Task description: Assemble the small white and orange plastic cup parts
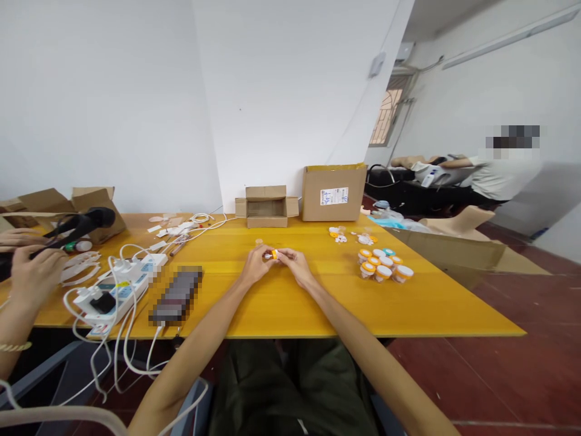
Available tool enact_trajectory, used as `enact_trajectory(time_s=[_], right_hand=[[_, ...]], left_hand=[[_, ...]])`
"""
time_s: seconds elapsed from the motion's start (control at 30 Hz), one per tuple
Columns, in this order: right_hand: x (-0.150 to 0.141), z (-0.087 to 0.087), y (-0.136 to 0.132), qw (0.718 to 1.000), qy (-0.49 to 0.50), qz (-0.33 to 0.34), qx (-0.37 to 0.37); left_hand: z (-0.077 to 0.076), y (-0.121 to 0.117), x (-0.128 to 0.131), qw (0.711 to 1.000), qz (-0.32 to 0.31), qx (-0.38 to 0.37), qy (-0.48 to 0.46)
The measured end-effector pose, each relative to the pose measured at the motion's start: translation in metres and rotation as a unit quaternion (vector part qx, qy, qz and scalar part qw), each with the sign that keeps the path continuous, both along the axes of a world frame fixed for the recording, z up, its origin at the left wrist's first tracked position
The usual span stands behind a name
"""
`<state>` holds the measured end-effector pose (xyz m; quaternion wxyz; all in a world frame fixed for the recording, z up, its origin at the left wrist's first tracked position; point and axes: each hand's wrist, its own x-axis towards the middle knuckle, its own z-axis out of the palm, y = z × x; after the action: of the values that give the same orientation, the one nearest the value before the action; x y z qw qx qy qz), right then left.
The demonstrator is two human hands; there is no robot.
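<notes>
Over the middle of the table (pixel 254 309), both my hands meet on a small clear jar with an orange-rimmed lid (pixel 275 255). My left hand (pixel 255 264) is wrapped around the jar from the left. From the right, the fingers of my right hand (pixel 295 265) pinch its lid side. A small pale round piece (pixel 258 242) sits just behind my left hand. Several similar jars (pixel 384 263), with white tops and mostly orange rims, stand grouped to the right. Behind them lie loose lids (pixel 336 232) and small white pieces (pixel 364 238).
A small open carton (pixel 267 209) and a larger closed box (pixel 333 194) stand at the back. Left are a phone (pixel 178 295), a power strip (pixel 131 284) and tangled white cables. A co-worker's hand (pixel 36 272) works far left; another person (pixel 506 163) sits far right.
</notes>
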<state>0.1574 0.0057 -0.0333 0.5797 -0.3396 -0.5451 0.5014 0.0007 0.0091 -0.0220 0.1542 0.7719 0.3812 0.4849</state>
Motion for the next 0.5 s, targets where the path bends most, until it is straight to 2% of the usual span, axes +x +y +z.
enact_trajectory(time_s=[0.5], right_hand=[[0.0009,0.0012,-0.0003,1.000,-0.021,-0.002,-0.010]], left_hand=[[0.0056,-0.0044,-0.0007,0.999,-0.006,0.036,0.036]])
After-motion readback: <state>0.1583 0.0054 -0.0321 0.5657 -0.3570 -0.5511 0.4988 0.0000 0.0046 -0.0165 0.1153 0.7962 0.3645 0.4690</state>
